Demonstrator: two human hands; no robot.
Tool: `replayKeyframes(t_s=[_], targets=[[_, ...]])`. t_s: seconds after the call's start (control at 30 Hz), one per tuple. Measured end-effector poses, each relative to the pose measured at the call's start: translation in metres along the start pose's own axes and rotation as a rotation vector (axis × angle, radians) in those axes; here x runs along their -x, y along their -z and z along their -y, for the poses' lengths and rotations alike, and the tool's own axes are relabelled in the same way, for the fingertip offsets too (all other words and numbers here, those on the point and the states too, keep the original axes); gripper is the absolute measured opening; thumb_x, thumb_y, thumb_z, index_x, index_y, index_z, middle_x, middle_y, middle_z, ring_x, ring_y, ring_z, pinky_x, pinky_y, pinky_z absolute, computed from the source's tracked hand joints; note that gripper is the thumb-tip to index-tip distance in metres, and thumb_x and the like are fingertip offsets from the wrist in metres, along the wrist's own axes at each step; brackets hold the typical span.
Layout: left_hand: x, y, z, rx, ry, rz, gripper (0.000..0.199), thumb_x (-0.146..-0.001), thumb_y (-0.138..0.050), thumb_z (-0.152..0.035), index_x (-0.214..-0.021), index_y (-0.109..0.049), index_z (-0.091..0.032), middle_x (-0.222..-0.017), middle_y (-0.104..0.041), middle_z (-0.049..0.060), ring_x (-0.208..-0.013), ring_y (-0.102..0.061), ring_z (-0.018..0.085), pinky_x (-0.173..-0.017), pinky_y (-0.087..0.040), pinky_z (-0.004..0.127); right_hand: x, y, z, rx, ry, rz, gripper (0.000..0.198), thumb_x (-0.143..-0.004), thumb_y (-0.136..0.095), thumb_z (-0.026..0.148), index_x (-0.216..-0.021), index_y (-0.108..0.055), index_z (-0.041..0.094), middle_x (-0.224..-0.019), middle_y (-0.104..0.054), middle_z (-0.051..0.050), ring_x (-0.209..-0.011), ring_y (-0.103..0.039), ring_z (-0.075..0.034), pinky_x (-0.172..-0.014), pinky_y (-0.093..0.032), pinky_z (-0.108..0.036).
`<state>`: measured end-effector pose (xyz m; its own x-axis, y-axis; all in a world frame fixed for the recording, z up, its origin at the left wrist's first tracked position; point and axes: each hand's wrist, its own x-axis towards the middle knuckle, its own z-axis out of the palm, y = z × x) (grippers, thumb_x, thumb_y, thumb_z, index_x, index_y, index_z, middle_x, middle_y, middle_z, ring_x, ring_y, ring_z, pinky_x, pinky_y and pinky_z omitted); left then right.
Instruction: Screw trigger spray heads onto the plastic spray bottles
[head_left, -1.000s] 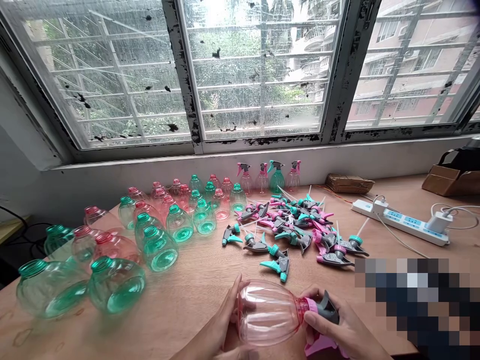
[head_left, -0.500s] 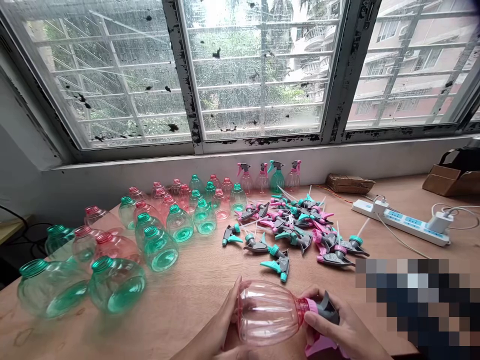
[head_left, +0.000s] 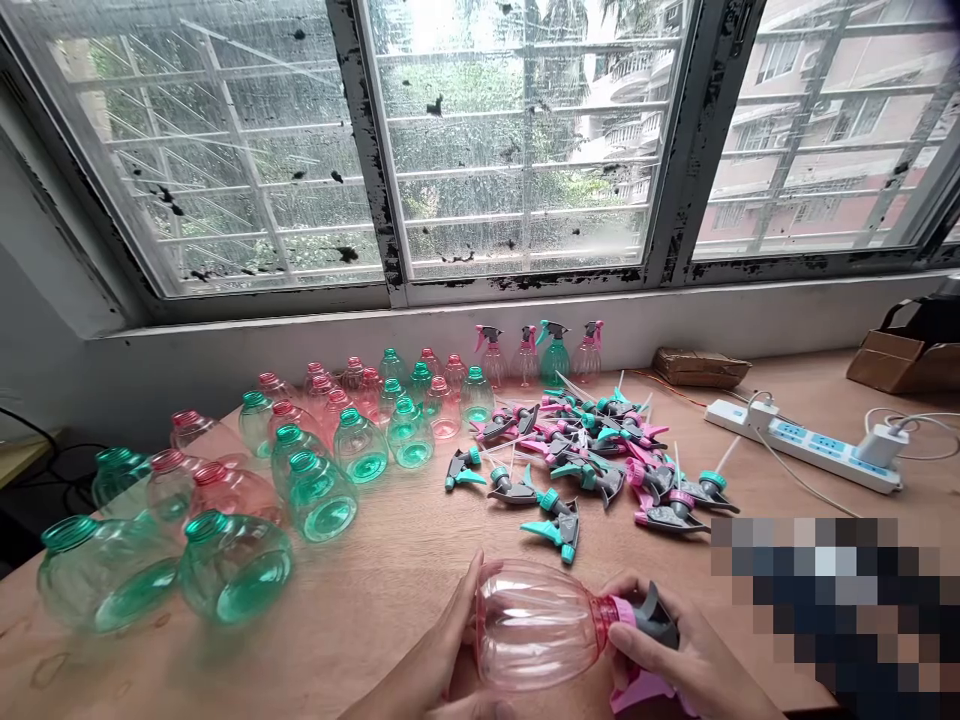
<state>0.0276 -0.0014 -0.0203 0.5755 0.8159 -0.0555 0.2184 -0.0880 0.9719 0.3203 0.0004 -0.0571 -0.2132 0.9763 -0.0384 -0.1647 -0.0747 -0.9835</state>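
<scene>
Near the table's front edge a clear pink spray bottle (head_left: 540,625) lies sideways between my hands. My left hand (head_left: 450,640) is closed round its base, thumb below and fingers behind. On the bottle's neck sits a grey and pink trigger spray head (head_left: 651,625). My right hand (head_left: 675,640) grips that head, with the thumb on the pink collar; the pink trigger points downward. Just beyond the bottle lies a loose teal and grey spray head (head_left: 559,525), the nearest one of a heap.
A heap of pink, teal and grey spray heads (head_left: 592,440) covers the table's middle. Open green bottles (head_left: 322,500) and pink bottles (head_left: 232,490) stand at left. Several bottles with heads (head_left: 555,355) line the wall. A power strip (head_left: 802,443) and cardboard box (head_left: 904,350) are at right.
</scene>
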Motion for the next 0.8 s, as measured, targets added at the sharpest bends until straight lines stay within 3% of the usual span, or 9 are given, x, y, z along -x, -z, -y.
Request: replayKeyframes(t_s=[0.2, 0.3, 0.53, 0.63, 0.8], targets=[[-0.0008, 0.0006, 0.0004, -0.094, -0.011, -0.025, 0.100, -0.089, -0.070, -0.025, -0.159, 0.000, -0.038, -0.170, -0.017, 0.001, -0.146, -0.035, 0.030, -0.114, -0.038, 0.034, -0.0001, -0.0006, -0.0002, -0.028, -0.002, 0.012, 0.036, -0.078, -0.082, 0.046, -0.091, -0.066, 0.016, -0.060, -0.074, 0.000, -0.053, -0.068, -0.017, -0.053, -0.049, -0.025], [-0.0010, 0.0001, -0.0004, -0.121, -0.023, -0.026, 0.100, -0.090, -0.068, -0.022, -0.158, 0.003, -0.039, -0.170, -0.017, 0.000, -0.149, -0.031, 0.030, -0.113, -0.039, 0.032, 0.0002, -0.0016, 0.0011, -0.058, -0.007, 0.022, 0.036, -0.078, -0.082, 0.045, -0.090, -0.066, 0.016, -0.060, -0.075, -0.001, -0.054, -0.068, -0.016, -0.054, -0.051, -0.025], [-0.0022, -0.0001, 0.0008, 0.054, -0.023, 0.002, 0.100, -0.088, -0.073, -0.044, -0.159, -0.004, -0.034, -0.168, -0.020, 0.005, -0.148, -0.032, 0.031, -0.119, -0.031, 0.039, 0.0000, -0.0014, 0.0025, -0.033, 0.001, 0.024, 0.037, -0.078, -0.082, 0.046, -0.091, -0.066, 0.015, -0.061, -0.073, 0.000, -0.055, -0.068, -0.018, -0.055, -0.051, -0.026], [-0.0024, 0.0006, 0.0006, 0.056, -0.014, 0.001, 0.099, -0.088, -0.073, -0.041, -0.160, -0.005, -0.033, -0.168, -0.021, 0.005, -0.148, -0.033, 0.031, -0.120, -0.029, 0.038, 0.0000, -0.0015, 0.0026, -0.028, 0.002, 0.023, 0.037, -0.078, -0.082, 0.045, -0.091, -0.067, 0.015, -0.061, -0.074, -0.001, -0.055, -0.068, -0.017, -0.055, -0.051, -0.026], [-0.0014, 0.0008, 0.0000, -0.076, -0.001, -0.018, 0.099, -0.089, -0.068, -0.023, -0.159, 0.001, -0.037, -0.168, -0.022, 0.002, -0.142, -0.039, 0.030, -0.115, -0.037, 0.036, 0.0007, -0.0026, 0.0035, -0.039, -0.024, 0.019, 0.038, -0.076, -0.082, 0.048, -0.091, -0.066, 0.017, -0.060, -0.076, -0.001, -0.055, -0.071, -0.020, -0.054, -0.054, -0.028]])
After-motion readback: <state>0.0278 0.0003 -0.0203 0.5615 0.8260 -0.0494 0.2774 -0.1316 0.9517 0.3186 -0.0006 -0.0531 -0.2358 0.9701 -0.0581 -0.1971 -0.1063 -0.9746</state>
